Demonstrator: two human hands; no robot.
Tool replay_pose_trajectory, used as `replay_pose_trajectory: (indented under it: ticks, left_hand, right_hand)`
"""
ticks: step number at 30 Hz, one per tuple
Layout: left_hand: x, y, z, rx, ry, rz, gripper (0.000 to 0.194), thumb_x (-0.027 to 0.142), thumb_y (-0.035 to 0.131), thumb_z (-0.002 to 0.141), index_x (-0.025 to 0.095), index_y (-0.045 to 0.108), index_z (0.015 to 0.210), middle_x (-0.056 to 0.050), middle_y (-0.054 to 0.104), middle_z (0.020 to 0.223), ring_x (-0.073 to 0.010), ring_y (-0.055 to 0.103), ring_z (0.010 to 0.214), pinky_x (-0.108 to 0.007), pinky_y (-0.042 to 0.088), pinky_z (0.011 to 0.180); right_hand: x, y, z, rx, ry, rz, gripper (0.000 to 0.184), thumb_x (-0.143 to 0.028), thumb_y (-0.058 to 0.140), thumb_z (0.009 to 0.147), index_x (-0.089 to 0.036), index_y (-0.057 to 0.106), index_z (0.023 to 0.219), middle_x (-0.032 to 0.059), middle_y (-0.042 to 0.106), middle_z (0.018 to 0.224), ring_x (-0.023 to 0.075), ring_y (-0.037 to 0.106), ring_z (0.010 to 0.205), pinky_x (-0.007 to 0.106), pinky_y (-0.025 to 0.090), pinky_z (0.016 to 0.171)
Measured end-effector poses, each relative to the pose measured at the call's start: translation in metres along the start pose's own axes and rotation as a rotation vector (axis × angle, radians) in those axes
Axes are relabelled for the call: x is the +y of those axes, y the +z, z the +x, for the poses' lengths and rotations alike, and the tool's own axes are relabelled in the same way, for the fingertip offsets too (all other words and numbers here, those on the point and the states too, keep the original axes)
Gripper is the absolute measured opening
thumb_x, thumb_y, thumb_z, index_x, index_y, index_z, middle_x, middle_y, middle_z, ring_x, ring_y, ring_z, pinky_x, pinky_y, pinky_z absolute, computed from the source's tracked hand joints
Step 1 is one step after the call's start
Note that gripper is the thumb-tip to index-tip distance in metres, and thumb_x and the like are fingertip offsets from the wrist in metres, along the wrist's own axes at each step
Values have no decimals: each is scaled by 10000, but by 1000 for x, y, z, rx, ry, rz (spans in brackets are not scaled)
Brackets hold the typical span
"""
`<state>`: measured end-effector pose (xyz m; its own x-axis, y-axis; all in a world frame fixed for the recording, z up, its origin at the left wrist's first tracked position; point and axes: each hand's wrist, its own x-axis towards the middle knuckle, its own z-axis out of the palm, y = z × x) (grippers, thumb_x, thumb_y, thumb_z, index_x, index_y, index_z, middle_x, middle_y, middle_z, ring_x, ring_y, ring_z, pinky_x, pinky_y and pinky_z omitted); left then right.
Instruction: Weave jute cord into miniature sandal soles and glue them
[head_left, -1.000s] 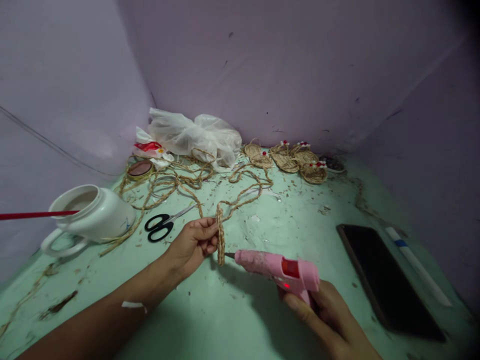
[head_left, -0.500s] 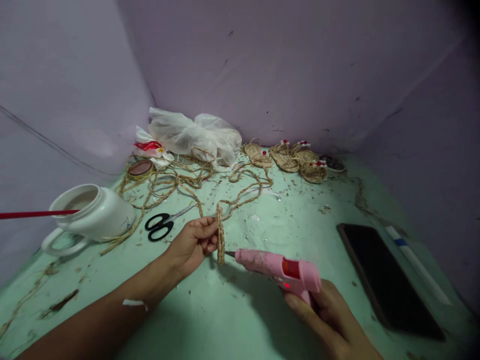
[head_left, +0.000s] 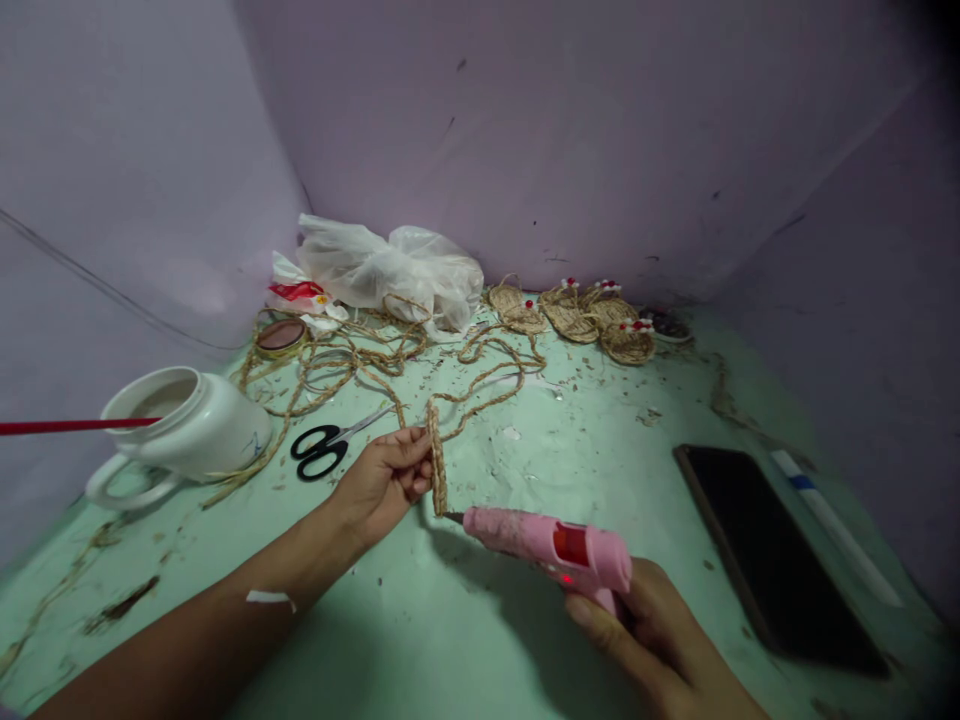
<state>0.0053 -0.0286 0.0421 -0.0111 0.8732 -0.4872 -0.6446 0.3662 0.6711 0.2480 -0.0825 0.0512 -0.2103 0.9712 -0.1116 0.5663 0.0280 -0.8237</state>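
Note:
Pinched in the fingers of my left hand (head_left: pixel 386 482) is a flat coil of braided straw rope (head_left: pixel 436 462), held edge-on and upright above the table. From its top a loose length of the braided rope (head_left: pixel 487 392) trails back across the table. My right hand (head_left: pixel 649 640) is wrapped round the handle of a pink glue gun (head_left: pixel 544 545) with a small red light lit. The gun's dark nozzle is at the lower end of the coil, touching it or very close. The fingers on the handle are partly hidden.
Left are a white jug (head_left: pixel 217 425) with a red stick and black-handled scissors (head_left: pixel 322 450). A plastic bag (head_left: pixel 397 265), tape roll (head_left: pixel 282 338) and several woven straw pieces with beads (head_left: pixel 570 318) lie behind. Right are a phone (head_left: pixel 776 560) and a white pen-like stick (head_left: pixel 840 530).
The glue gun has shifted slightly left and down, its nozzle now at the coil's bottom end. The coil has tilted a little, its top moving left.

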Motion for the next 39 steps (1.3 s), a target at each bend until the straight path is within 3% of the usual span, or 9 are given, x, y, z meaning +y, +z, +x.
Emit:
replay_pose_trajectory:
  ticks: [8, 14, 18, 21, 24, 28, 31, 35, 39]
  left_hand:
    - [0, 0, 0, 37, -5, -7, 110, 30, 641, 656, 95, 555, 637, 11, 500, 536, -44, 431, 432, -128, 292, 369]
    - [3, -1, -1, 17, -9, 40, 130, 62, 667, 640, 101, 548, 607, 13, 492, 520, -48, 419, 421, -139, 271, 357]
    - [2, -2, -3, -2, 0, 90, 134, 91, 707, 594, 96, 574, 606, 8, 515, 499, -55, 432, 412, -149, 279, 356]
    - [1, -2, -6, -13, -1, 119, 172, 126, 743, 547, 100, 579, 593, 12, 519, 479, -55, 433, 407, -151, 287, 361]
    - [-1, -3, -8, -27, -11, 149, 218, 165, 775, 516, 100, 583, 597, 21, 513, 483, -47, 420, 404, -149, 275, 366]
    - [-5, -4, -13, -46, -27, 184, 253, 198, 795, 510, 100, 588, 618, 32, 497, 481, -39, 396, 400, -147, 238, 372]
    - [-8, -4, -17, -71, -39, 211, 284, 237, 808, 498, 102, 586, 613, 35, 483, 463, -38, 379, 401, -152, 222, 377]
    - [-9, -4, -18, -79, -66, 245, 352, 317, 828, 477, 105, 596, 635, 38, 483, 449, -35, 360, 401, -153, 219, 382]
    - [-9, -5, -17, -73, -77, 245, 388, 342, 842, 459, 109, 593, 644, 46, 481, 457, -31, 360, 405, -151, 221, 387]
  right_hand:
    - [0, -3, 4, -54, -41, -1, 307, -517, 542, 800, -250, 691, 830, -2, 586, 644, 161, 515, 571, 281, 454, 544]
    - [-1, -9, 16, -82, -29, 155, 292, -493, 574, 781, -221, 677, 764, -3, 587, 600, 141, 495, 530, 254, 409, 488]
    - [7, -13, 35, 128, 115, 541, 319, -498, 641, 743, -186, 593, 699, -36, 531, 495, 92, 442, 440, 202, 351, 406]
    - [11, -17, 58, 343, 243, 804, 327, -397, 787, 574, -167, 598, 708, -52, 543, 496, 81, 484, 432, 184, 411, 408]
    - [11, -20, 87, 435, 322, 855, 288, -244, 808, 512, -147, 599, 685, -61, 545, 495, 58, 487, 416, 151, 406, 393]
    - [13, -20, 129, 474, 336, 829, 167, -142, 730, 655, -148, 564, 651, -90, 483, 472, 37, 448, 396, 142, 408, 413]
    - [17, -20, 151, 462, 361, 788, 84, -200, 642, 820, -127, 602, 808, -37, 595, 678, 68, 545, 524, 193, 472, 495]
    - [24, -18, 162, 426, 385, 731, 286, -303, 550, 903, -159, 556, 1149, 73, 597, 1129, 192, 618, 918, 388, 532, 759]
    - [27, -14, 165, 426, 378, 660, 313, -307, 555, 898, -165, 544, 1177, 81, 581, 1173, 211, 606, 969, 416, 518, 801]
